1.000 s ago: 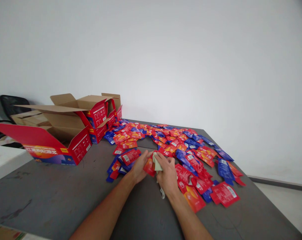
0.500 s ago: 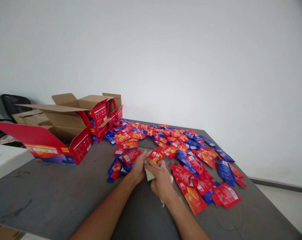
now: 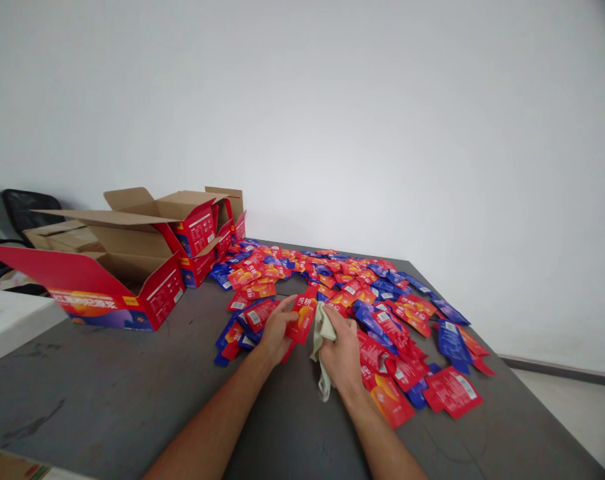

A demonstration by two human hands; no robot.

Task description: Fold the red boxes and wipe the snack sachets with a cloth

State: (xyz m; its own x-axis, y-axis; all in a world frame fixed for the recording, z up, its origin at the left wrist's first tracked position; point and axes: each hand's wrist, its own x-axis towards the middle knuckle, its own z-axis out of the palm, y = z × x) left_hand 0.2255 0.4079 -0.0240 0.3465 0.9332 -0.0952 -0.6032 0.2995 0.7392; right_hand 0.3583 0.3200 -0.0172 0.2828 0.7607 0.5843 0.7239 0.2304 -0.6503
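My left hand (image 3: 277,331) is closed on a red pouch (image 3: 301,319) with an orange print, its printed front facing me. Just to the right, my right hand (image 3: 341,347) grips a pale, crumpled cloth (image 3: 323,333) that hangs down between the two hands. Cloth and pouch are slightly apart. Many flat red and blue pouches lie around both hands; a small heap (image 3: 252,320) sits left of my left hand, and a red and orange pouch (image 3: 389,399) lies right of my right wrist.
An open red carton (image 3: 117,293) stands at the left of the grey table (image 3: 182,393). More red cartons (image 3: 199,230) are stacked behind it. A white box (image 3: 17,320) is at the left edge. Loose pouches (image 3: 342,273) spread toward the wall, and black chairs (image 3: 32,207) stand beyond.
My hands have moved apart. The cloth, earlier against the pouch, is now drawn away to the right in my right hand, and the pouch's front shows more fully in my left.
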